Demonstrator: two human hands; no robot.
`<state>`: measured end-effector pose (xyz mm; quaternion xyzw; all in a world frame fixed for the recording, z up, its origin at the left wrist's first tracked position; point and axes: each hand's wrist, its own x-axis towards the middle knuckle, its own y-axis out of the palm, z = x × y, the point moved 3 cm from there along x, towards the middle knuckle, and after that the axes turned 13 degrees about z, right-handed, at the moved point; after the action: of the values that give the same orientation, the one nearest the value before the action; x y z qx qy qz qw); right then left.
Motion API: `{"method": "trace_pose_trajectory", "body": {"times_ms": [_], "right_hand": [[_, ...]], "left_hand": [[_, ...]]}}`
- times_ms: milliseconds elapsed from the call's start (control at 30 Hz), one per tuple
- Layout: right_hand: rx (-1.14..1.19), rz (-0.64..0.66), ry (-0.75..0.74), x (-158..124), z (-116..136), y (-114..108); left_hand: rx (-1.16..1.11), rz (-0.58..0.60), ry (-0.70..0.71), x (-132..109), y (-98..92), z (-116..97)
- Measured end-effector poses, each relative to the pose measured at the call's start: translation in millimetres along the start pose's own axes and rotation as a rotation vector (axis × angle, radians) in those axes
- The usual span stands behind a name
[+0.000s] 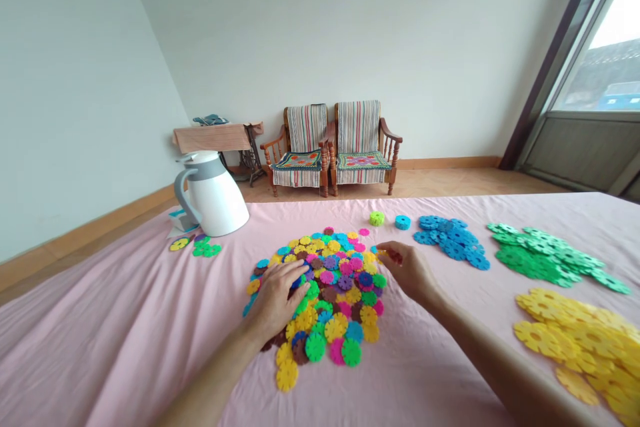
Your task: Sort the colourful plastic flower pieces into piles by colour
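A heap of small, notched plastic snowflake discs [327, 277] in mixed colours lies on the pink cloth. Over its left side rests my left hand [277, 293], fingers spread and touching the discs, nothing gripped. My right hand [407, 270] is at the heap's right edge, its fingers curled in. Dark red snowflake discs [395, 257] show under its palm, partly hidden by the fingers. A blue disc edge appears by its fingertips; whether it is pinched I cannot tell. Beyond the heap stand a lime-green disc stack [377, 218] and a blue disc stack [403, 222].
To the right spread larger blue discs [455, 240], green discs [550, 255] and yellow discs [580, 333]. A white jug [217, 203] stands at the left, near a few green discs [206, 249] and a yellow disc [179, 244]. Two chairs [333, 147] are behind the pink-covered surface [150, 320].
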<state>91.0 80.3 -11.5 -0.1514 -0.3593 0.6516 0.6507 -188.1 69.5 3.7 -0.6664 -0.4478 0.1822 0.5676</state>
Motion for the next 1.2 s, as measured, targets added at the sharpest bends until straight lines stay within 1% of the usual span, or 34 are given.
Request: {"method": "trace_pose_trajectory", "body": {"times_ms": [67, 167, 300, 433, 500, 567, 767, 867, 933, 1100, 1200], "right_hand": [[0.009, 0.034, 0.028, 1, -10, 5], [0.003, 0.079, 0.048, 0, -17, 17], [-0.028, 0.096, 0.070, -1, -19, 27], [-0.060, 0.098, 0.081, -1, -15, 26], [-0.075, 0.101, 0.088, 1, -14, 20], [-0.100, 0.091, 0.110, 4, -16, 8], [-0.260, 0.017, 0.240, 5, -37, -43], [-0.316, 0.000, 0.259, 1, -39, -51], [-0.315, 0.028, 0.222, 1, -33, -46], [-0.215, 0.266, 0.074, -2, -7, -16], [-0.200, 0.319, 0.063, -6, 2, -9]], "left_hand": [[0.003, -0.001, 0.003, 0, 0.2, 0], [0.020, 0.011, 0.003, 0, 1.4, 1], [0.041, 0.020, -0.001, 0, 2.1, 2], [0.052, 0.032, -0.005, 0, 1.2, 1], [0.058, 0.044, -0.016, 0, 0.9, 1], [0.059, 0.051, -0.025, 0, 0.6, 0], [0.056, 0.064, -0.032, 0, 1.1, 0], [0.055, 0.067, -0.034, 0, 1.9, 1], [0.051, 0.067, -0.030, 1, 2.4, 1], [0.048, 0.079, -0.041, 1, 3.3, 4], [0.047, 0.078, -0.043, 0, 3.3, 4]]}}
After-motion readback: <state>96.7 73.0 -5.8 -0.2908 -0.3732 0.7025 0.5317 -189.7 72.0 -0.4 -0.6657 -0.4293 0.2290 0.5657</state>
